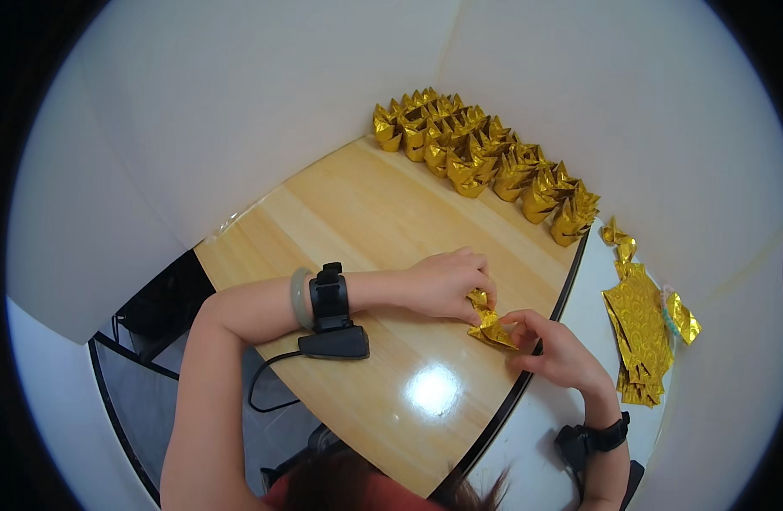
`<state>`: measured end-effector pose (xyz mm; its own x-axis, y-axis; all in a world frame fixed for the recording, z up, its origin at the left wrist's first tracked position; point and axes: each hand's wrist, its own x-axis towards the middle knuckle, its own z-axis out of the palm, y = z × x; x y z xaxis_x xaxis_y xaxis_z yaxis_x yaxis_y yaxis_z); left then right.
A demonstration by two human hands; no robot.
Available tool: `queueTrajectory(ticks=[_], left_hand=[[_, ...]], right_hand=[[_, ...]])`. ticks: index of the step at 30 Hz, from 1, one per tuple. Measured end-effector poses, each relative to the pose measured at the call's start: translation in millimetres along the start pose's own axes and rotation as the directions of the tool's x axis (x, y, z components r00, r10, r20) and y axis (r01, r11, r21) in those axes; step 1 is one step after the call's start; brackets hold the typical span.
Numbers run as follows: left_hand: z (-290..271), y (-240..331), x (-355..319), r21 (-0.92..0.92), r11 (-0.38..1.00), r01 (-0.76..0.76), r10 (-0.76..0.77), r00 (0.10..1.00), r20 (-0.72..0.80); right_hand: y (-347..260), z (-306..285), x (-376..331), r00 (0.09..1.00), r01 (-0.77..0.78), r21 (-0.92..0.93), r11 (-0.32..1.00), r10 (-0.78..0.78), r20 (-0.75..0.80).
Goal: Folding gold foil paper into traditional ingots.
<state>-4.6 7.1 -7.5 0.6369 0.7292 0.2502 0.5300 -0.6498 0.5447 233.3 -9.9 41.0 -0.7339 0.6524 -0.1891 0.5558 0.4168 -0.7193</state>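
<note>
One view only, and it is riding on the person's head, looking steeply down over the hair at the lower edge onto the table (366, 213). The fisheye is bending the table edge and wall seams toward a dark round rim. It is sitting close: the left hand (447, 281) and right hand (558, 353) are filling the middle, forearms coming up from below. It is facing toward the far corner, where the gold pieces (485, 162) are lining the wall. No second view is sharing the scene.
</note>
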Motion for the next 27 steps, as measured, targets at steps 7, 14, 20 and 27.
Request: queueTrajectory(ticks=[7, 14, 20, 27], left_hand=[[-4, -16, 6, -0.042, 0.998, -0.037, 0.043, 0.988, 0.149], [-8, -13, 7, 0.012, 0.998, -0.058, 0.055, 0.979, 0.198], [0, -25, 17, -0.293, 0.955, -0.041, 0.053, 0.998, 0.032], [5, -9, 23, -0.042, 0.971, 0.234, -0.238, 0.965, -0.115]], right_hand=[[6, 8, 15, 0.989, 0.122, 0.009, 0.992, -0.121, -0.081], [19, 21, 33, 0.955, -0.02, 0.013, 1.0, 0.023, -0.296], [20, 25, 41, 0.937, -0.04, 0.079, 0.996, 0.065, -0.344], [20, 23, 40, 0.927, -0.074, -0.05, 0.996, 0.051, -0.37]])
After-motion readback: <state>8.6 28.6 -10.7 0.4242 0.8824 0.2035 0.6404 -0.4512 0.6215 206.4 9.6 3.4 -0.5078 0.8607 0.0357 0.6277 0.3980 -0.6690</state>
